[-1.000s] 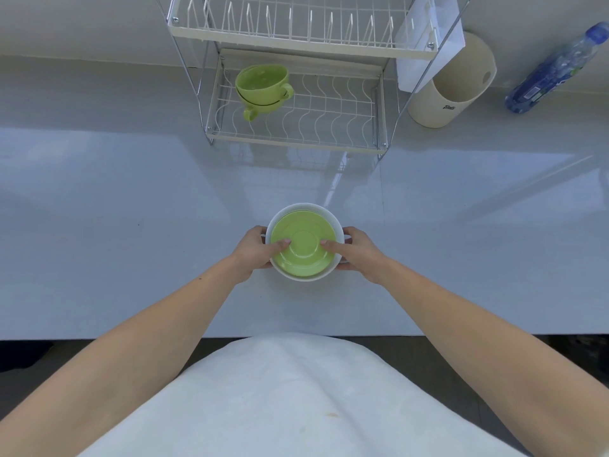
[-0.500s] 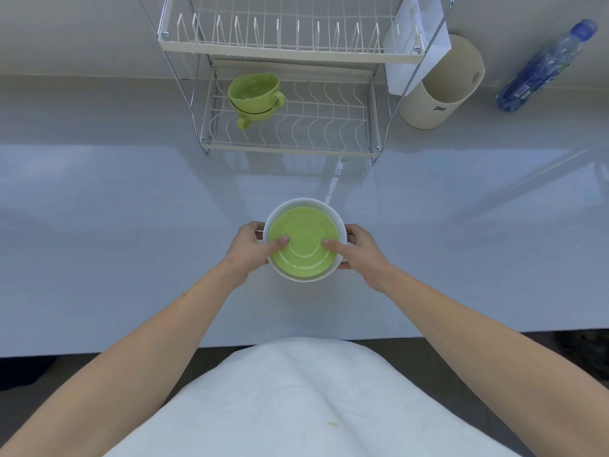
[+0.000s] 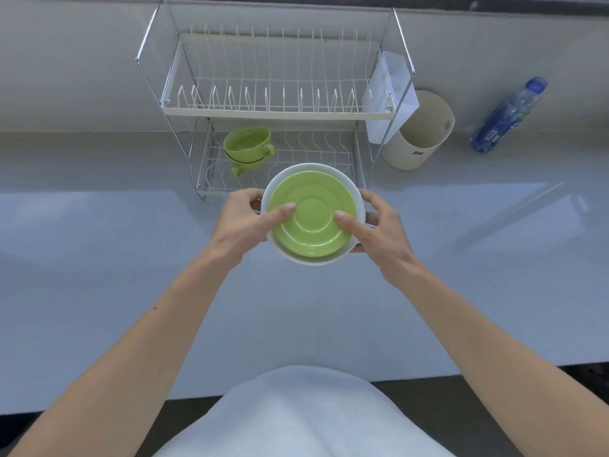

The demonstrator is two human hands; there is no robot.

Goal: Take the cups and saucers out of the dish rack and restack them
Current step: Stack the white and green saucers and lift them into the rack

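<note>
Head view shows that I hold the saucers (image 3: pixel 313 214), a green one on a white one, above the tabletop (image 3: pixel 99 258) in front of the dish rack (image 3: pixel 276 110). My left hand (image 3: pixel 242 222) and right hand (image 3: pixel 375 232) grasp the opposite rims, with thumbs pressing on top so the pile does not slide. Two green cups (image 3: pixel 247 150) wait nested on the lower shelf, probably next to take.

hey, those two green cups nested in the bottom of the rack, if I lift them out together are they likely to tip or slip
Probably a bit tippy: the green cups sit nested and slightly tilted on the dish rack wires, so the upper one could shift. They look glossy and rigid, likely ceramic, so slick and breakable. The handles point different ways, so gripping both may be awkward.
</note>
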